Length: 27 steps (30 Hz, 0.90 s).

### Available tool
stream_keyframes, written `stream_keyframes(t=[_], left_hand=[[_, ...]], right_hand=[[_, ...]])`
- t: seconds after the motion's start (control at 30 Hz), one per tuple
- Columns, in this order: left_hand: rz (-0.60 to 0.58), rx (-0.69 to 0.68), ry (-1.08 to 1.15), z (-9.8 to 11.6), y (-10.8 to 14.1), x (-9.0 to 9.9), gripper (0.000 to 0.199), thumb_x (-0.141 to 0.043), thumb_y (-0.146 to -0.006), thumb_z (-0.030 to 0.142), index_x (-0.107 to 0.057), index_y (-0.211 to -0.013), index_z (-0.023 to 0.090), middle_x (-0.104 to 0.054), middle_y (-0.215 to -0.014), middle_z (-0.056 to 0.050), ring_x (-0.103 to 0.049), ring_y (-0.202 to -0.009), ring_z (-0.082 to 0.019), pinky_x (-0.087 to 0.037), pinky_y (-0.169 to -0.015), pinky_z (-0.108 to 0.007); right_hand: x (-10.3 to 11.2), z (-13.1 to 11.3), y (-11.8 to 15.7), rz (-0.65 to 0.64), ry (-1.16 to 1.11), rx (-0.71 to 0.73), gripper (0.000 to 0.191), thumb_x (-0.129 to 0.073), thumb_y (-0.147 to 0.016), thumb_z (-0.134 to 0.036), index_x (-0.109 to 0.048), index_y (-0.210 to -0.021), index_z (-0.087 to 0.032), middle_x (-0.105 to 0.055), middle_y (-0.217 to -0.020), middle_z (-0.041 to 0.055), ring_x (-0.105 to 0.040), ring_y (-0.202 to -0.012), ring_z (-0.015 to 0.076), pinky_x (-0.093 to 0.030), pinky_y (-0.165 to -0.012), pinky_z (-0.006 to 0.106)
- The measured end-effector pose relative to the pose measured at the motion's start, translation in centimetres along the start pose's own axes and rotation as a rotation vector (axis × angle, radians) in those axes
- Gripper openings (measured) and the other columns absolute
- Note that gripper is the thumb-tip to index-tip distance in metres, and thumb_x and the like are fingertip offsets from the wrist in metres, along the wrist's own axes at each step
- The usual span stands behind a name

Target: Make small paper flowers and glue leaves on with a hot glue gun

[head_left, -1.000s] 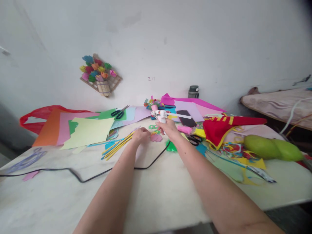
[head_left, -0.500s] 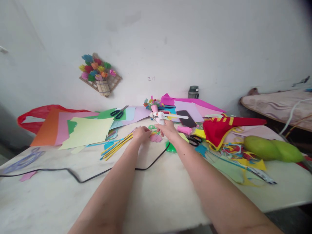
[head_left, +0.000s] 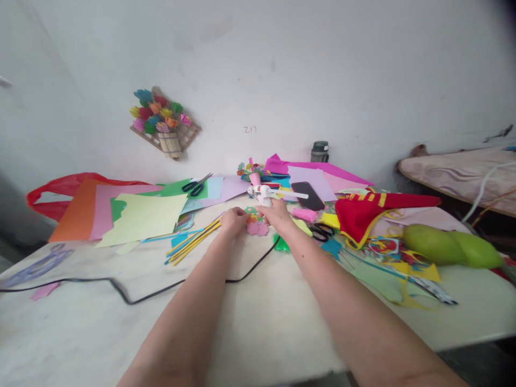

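My right hand [head_left: 277, 212] is closed around a white hot glue gun [head_left: 265, 194], its glue stick pointing out to the right. A black cord [head_left: 258, 265] runs under my forearms. Just to the left, my left hand [head_left: 234, 220] has its fingers bent together at the edge of a small cluster of paper flowers [head_left: 253, 219], coloured green, orange and yellow. Whatever is between those fingertips is hidden. Pink paper flowers [head_left: 257, 229] lie at the near side of the cluster. Thin yellow, blue and black sticks [head_left: 193, 243] rest by my left wrist.
Coloured paper sheets [head_left: 141, 217] and scissors [head_left: 196, 185] lie on the left. A phone [head_left: 308, 195], more scissors [head_left: 321, 232], red cloth [head_left: 358, 215], paper scraps [head_left: 387, 250] and green fruits [head_left: 447, 244] sit on the right. A bottle [head_left: 320, 151] stands by the wall.
My left hand has shifted very slightly right, and more of the pink paper flowers shows. The glue gun in my right hand has barely moved, its stick a touch further left.
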<state>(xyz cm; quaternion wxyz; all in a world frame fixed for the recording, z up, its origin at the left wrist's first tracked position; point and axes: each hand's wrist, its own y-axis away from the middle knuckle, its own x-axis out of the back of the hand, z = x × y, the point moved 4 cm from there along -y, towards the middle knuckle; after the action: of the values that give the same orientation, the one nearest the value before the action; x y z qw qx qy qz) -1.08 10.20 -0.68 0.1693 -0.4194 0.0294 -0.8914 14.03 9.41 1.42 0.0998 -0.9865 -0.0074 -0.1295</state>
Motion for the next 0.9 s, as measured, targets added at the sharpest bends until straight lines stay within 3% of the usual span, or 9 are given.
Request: stream_keyframes(t=[0.17,0.4,0.53,0.73,0.9], left_hand=[[0.076,-0.068,0.142,-0.15,-0.09,0.39,0.013,-0.058,-0.063,0.031,-0.060,-0.065,0.018,-0.063,-0.063,-0.002,-0.055,-0.060,-0.013,-0.037,-0.054,-0.023],[0.110,-0.151,0.265,-0.43,0.12,0.45,0.020,-0.057,-0.063,0.037,-0.060,-0.064,0.017,-0.060,-0.059,-0.001,-0.052,-0.056,-0.012,-0.036,-0.053,-0.023],[0.146,-0.208,0.403,-0.48,0.03,0.73,0.026,-0.057,-0.064,0.041,-0.060,-0.066,0.016,-0.060,-0.064,-0.002,-0.053,-0.059,-0.012,-0.039,-0.058,-0.022],[0.112,-0.260,0.618,-0.46,0.08,0.80,0.032,-0.058,-0.064,0.046,-0.057,-0.066,0.014,-0.058,-0.063,-0.001,-0.052,-0.060,-0.010,-0.040,-0.060,-0.022],[0.038,-0.240,0.734,0.08,0.49,0.36,0.031,-0.062,-0.061,0.044,-0.056,-0.065,0.014,-0.056,-0.059,0.001,-0.050,-0.055,-0.009,-0.039,-0.057,-0.021]], right_hand=[[0.19,0.55,-0.46,0.069,0.091,0.024,0.022,-0.061,-0.060,-0.026,-0.058,-0.080,-0.016,-0.050,-0.049,-0.0044,-0.045,-0.037,0.0073,-0.037,-0.038,0.018],[0.25,0.41,-0.33,0.124,0.145,0.084,0.024,-0.062,-0.059,-0.025,-0.060,-0.082,-0.019,-0.053,-0.054,-0.0019,-0.052,-0.051,0.0119,-0.041,-0.046,0.021],[0.26,0.29,-0.02,0.142,0.125,0.035,0.020,-0.059,-0.061,-0.024,-0.059,-0.080,-0.018,-0.053,-0.055,-0.0018,-0.050,-0.045,0.0106,-0.041,-0.044,0.021],[0.01,0.15,0.22,0.103,-0.018,-0.062,0.022,-0.061,-0.059,-0.019,-0.058,-0.080,-0.015,-0.057,-0.066,-0.0001,-0.046,-0.040,0.0070,-0.042,-0.040,0.021],[-0.55,0.82,-0.14,0.092,-0.066,-0.042,0.028,-0.062,-0.059,-0.022,-0.057,-0.086,-0.016,-0.059,-0.069,0.0002,-0.051,-0.048,0.0087,-0.043,-0.043,0.020]])
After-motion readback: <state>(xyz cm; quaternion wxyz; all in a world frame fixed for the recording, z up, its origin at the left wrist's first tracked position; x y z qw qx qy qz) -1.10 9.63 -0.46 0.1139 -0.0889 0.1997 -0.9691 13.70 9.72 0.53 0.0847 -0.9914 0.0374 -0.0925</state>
